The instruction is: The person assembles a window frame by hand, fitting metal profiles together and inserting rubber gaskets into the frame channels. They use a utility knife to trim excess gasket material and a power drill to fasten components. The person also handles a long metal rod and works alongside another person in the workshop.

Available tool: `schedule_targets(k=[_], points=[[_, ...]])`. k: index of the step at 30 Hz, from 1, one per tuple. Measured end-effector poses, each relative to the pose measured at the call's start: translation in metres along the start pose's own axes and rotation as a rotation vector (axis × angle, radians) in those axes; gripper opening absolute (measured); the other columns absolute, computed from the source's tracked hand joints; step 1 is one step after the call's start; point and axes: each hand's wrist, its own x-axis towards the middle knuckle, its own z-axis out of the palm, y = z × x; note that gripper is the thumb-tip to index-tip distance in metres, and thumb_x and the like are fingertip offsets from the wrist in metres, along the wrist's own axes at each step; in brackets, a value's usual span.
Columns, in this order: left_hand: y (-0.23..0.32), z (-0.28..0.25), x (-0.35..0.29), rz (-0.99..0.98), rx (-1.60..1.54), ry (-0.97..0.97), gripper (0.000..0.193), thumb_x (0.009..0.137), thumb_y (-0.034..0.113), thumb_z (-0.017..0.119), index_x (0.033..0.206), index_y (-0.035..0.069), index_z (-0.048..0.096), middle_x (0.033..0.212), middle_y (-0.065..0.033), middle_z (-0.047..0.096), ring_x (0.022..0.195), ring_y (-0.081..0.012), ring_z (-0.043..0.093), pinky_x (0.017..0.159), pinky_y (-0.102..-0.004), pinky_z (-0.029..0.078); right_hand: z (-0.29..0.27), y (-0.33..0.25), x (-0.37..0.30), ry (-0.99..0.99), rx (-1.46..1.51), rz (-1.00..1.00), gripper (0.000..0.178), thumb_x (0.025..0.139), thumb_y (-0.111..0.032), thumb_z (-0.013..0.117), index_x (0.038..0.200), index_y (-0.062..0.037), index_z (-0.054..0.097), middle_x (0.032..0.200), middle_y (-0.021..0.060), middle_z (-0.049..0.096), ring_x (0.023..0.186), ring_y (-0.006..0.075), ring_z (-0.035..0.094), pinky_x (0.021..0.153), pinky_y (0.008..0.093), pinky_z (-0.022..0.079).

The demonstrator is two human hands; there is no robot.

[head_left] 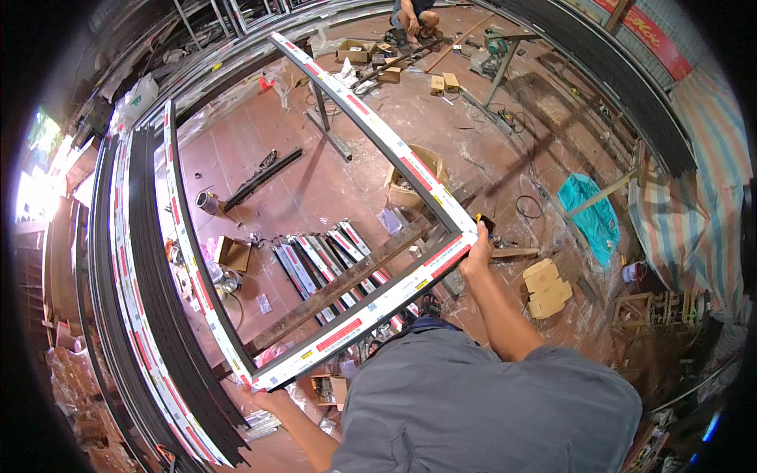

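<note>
A large rectangular metal frame [347, 335] spans the view in front of me, its dark profiles covered with white and red protective film. My right hand [476, 256] grips its near right corner, with the thumb on the upper face and the other fingers mostly hidden. At the near left corner my left hand [266, 396] is closed around the profile from below, its fingers partly hidden. Two long sides of the frame stretch away from me. A brown metal beam [339, 285] passes beneath the frame.
Long dark profiles [158, 260] are stacked along the left. Short film-covered profiles [323, 264] lie on the tiled floor below the frame. Beyond are cardboard boxes [356, 52] and a crouching person [415, 20]. At right are a turquoise sheet [590, 213] and flattened cardboard [547, 289].
</note>
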Motion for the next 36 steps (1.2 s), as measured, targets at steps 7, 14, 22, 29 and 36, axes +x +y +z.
schedule_targets(k=[7, 14, 22, 29, 36], points=[[-0.005, -0.019, 0.040, 0.176, 0.052, 0.049, 0.051, 0.095, 0.048, 0.068, 0.127, 0.008, 0.064, 0.126, -0.0112, 0.063, 0.113, -0.0327, 0.062, 0.098, -0.0513, 0.053, 0.014, 0.008, -0.015, -0.037, 0.013, -0.051, 0.050, 0.093, -0.042, 0.077, 0.110, 0.0035, 0.064, 0.104, 0.0128, 0.070, 0.089, 0.0255, 0.070, 0.079, 0.0457, 0.059], [-0.005, 0.033, -0.044, 0.074, 0.190, 0.001, 0.074, 0.096, 0.062, 0.061, 0.142, 0.005, 0.055, 0.137, -0.0143, 0.060, 0.119, -0.0344, 0.062, 0.104, -0.0496, 0.050, -0.008, 0.002, 0.019, 0.117, -0.193, -0.042, 0.065, 0.092, -0.058, 0.073, 0.120, -0.0003, 0.059, 0.101, 0.0082, 0.068, 0.086, 0.0201, 0.067, 0.076, 0.0379, 0.058], [-0.034, -0.070, -0.088, -0.501, 0.794, -0.472, 0.051, 0.101, 0.050, 0.061, 0.118, 0.002, 0.066, 0.092, -0.0075, 0.072, 0.081, -0.0224, 0.069, 0.074, -0.0354, 0.058, -0.058, -0.037, 0.006, -0.184, -0.510, -0.096, 0.033, 0.107, -0.018, 0.055, 0.139, -0.0114, 0.061, 0.108, 0.0083, 0.071, 0.073, 0.0144, 0.070, 0.057, 0.0251, 0.055], [-0.096, 0.055, -0.224, 0.326, 1.239, -1.297, 0.025, 0.091, 0.014, 0.076, 0.109, -0.002, 0.073, 0.098, -0.0116, 0.074, 0.090, -0.0191, 0.070, 0.083, -0.0324, 0.056, -0.063, -0.050, 0.015, -0.182, -0.615, -0.088, 0.024, 0.099, -0.020, 0.069, 0.118, -0.0060, 0.064, 0.095, 0.0030, 0.070, 0.081, 0.0169, 0.070, 0.073, 0.0295, 0.055], [-0.236, 0.191, -0.332, 1.138, 1.345, -1.701, 0.060, 0.085, 0.027, 0.082, 0.138, 0.005, 0.061, 0.138, -0.0197, 0.059, 0.124, -0.0390, 0.058, 0.102, -0.0477, 0.045, -0.077, -0.050, 0.029, -0.396, -0.708, -0.176, 0.020, 0.094, -0.016, 0.072, 0.104, 0.0005, 0.067, 0.092, 0.0039, 0.069, 0.087, 0.0132, 0.066, 0.076, 0.0284, 0.054]])
